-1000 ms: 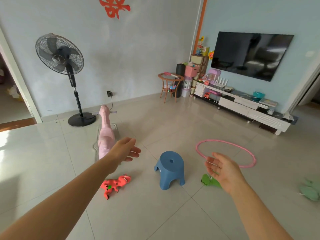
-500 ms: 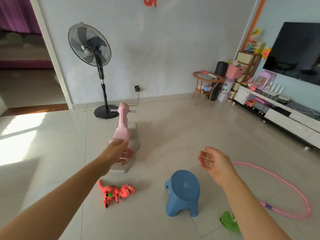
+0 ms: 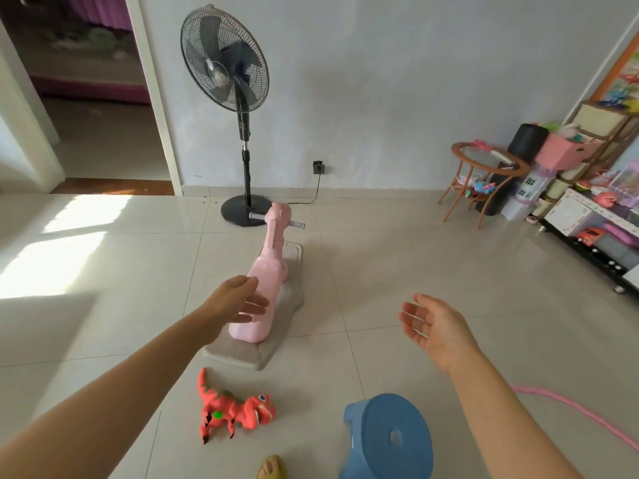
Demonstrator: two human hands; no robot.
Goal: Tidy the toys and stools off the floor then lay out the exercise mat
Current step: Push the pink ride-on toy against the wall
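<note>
A pink rocking horse (image 3: 268,271) on a grey base (image 3: 249,354) stands on the tiled floor ahead of me. My left hand (image 3: 238,300) reaches out over its rear with straight fingers and holds nothing. My right hand (image 3: 430,326) hovers empty, palm turned inward, to the right of the horse. A red toy dinosaur (image 3: 233,409) lies on the floor below my left arm. A blue plastic stool (image 3: 390,440) stands at the bottom, below my right arm. Part of a pink hoop (image 3: 574,414) lies at the right edge.
A black standing fan (image 3: 238,108) stands by the wall behind the horse, its cord running to a wall socket (image 3: 318,166). A round wooden side table (image 3: 484,178), toy shelves (image 3: 587,146) and a low TV cabinet (image 3: 601,236) line the right. A doorway (image 3: 86,98) opens at the left.
The view has swung left and moved closer to the rocking horse. Both hands have stayed open, the left one now over the horse's rear. The stool and dinosaur have dropped toward the bottom edge.
</note>
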